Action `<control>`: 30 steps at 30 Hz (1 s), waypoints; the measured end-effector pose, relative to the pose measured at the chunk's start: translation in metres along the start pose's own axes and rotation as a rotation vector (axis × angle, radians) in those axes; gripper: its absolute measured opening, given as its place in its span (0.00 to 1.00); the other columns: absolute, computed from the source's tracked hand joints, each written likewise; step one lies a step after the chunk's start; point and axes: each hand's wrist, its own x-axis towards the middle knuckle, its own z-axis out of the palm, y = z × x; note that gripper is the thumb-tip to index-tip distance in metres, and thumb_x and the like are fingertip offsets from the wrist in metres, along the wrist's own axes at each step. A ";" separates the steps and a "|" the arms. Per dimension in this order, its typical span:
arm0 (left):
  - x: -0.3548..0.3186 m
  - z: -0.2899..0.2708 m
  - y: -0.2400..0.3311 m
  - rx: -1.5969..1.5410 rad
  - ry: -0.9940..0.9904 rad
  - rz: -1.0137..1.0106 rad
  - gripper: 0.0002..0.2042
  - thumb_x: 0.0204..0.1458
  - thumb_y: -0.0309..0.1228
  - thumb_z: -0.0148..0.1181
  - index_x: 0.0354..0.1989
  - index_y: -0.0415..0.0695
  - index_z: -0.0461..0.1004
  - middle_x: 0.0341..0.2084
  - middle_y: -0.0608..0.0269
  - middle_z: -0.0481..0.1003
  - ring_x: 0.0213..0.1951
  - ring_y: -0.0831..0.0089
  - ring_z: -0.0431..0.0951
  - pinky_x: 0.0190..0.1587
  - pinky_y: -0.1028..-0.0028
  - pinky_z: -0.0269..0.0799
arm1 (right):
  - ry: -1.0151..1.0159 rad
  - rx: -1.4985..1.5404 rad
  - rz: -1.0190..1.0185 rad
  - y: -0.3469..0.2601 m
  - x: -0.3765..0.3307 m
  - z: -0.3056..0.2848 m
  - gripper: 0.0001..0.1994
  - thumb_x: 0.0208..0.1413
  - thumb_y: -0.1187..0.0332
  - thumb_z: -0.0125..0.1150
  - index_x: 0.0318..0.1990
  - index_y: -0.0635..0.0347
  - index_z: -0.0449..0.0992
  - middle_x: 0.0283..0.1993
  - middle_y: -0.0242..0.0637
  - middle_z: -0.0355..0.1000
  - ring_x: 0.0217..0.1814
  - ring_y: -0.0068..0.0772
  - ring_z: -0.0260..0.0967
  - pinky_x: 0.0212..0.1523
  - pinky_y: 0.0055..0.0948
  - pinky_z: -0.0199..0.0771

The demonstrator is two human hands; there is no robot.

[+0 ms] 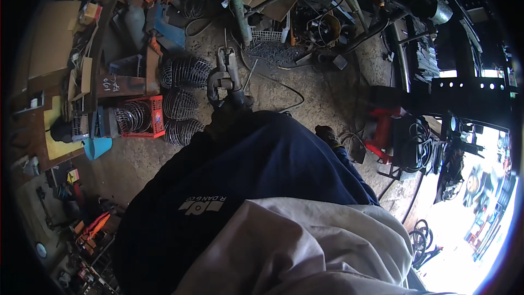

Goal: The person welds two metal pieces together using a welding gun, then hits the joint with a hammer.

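My left hand point(217, 119), dark and mostly hidden by the navy jacket, is beside a worn grey metal tool with jaws point(226, 74). I cannot make out its fingers, or whether it grips the tool or only lies next to it. A thin rod point(251, 75) stands out beside the jaws. On the other side of my body, my right hand point(326, 135) shows as a small dark shape, perhaps gloved, low and near the floor. Its fingers are too dark to read. Left of the tool are stacks of bent wire frames point(181, 104).
A red plastic crate point(158, 116) holds more wire rings at the left, near a blue machine point(166, 27). A dark cable point(289, 88) crosses the floor ahead. Metal legs point(238, 13) and a grey basket point(267, 35) stand beyond. To the right is a red machine point(382, 131) with coiled cables.
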 end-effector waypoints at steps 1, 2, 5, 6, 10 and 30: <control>0.003 0.001 0.002 0.022 0.008 0.023 0.12 0.50 0.30 0.64 0.44 0.45 0.76 0.38 0.56 0.77 0.45 0.59 0.78 0.47 0.62 0.73 | -0.030 -0.132 -0.037 -0.006 0.004 0.002 0.18 0.57 0.59 0.62 0.45 0.67 0.74 0.34 0.43 0.73 0.33 0.38 0.73 0.31 0.38 0.74; 0.006 0.003 0.003 0.040 0.015 0.050 0.12 0.50 0.30 0.64 0.44 0.45 0.76 0.38 0.56 0.77 0.45 0.59 0.78 0.47 0.62 0.73 | -0.052 -0.292 -0.091 -0.015 0.007 0.004 0.18 0.57 0.59 0.61 0.44 0.67 0.75 0.35 0.43 0.74 0.35 0.38 0.74 0.34 0.39 0.74; 0.016 0.009 0.006 0.064 0.015 0.072 0.12 0.50 0.30 0.64 0.44 0.46 0.76 0.38 0.57 0.77 0.45 0.60 0.78 0.47 0.62 0.73 | -0.116 -0.694 -0.434 -0.064 0.014 0.025 0.16 0.57 0.60 0.60 0.42 0.67 0.76 0.36 0.44 0.75 0.41 0.39 0.76 0.40 0.39 0.76; 0.019 0.006 0.009 0.048 -0.009 0.038 0.12 0.50 0.30 0.64 0.44 0.46 0.76 0.38 0.57 0.77 0.45 0.60 0.78 0.47 0.62 0.73 | -0.080 -0.598 -0.432 -0.096 0.005 0.043 0.21 0.59 0.54 0.57 0.46 0.66 0.75 0.38 0.42 0.77 0.38 0.37 0.75 0.39 0.38 0.74; 0.059 -0.011 0.038 -0.319 -0.268 -0.406 0.16 0.49 0.31 0.65 0.47 0.45 0.75 0.40 0.55 0.76 0.47 0.63 0.77 0.48 0.63 0.73 | -0.119 -0.377 -0.707 -0.234 -0.065 0.088 0.27 0.56 0.56 0.62 0.58 0.66 0.70 0.51 0.51 0.75 0.58 0.45 0.72 0.55 0.37 0.71; 0.117 -0.003 0.077 -0.194 -0.416 -0.495 0.23 0.57 0.43 0.56 0.56 0.43 0.70 0.54 0.52 0.73 0.57 0.56 0.72 0.58 0.61 0.67 | -0.321 0.353 -0.636 -0.272 -0.093 0.132 0.21 0.56 0.66 0.62 0.56 0.60 0.68 0.49 0.40 0.73 0.52 0.38 0.73 0.51 0.34 0.74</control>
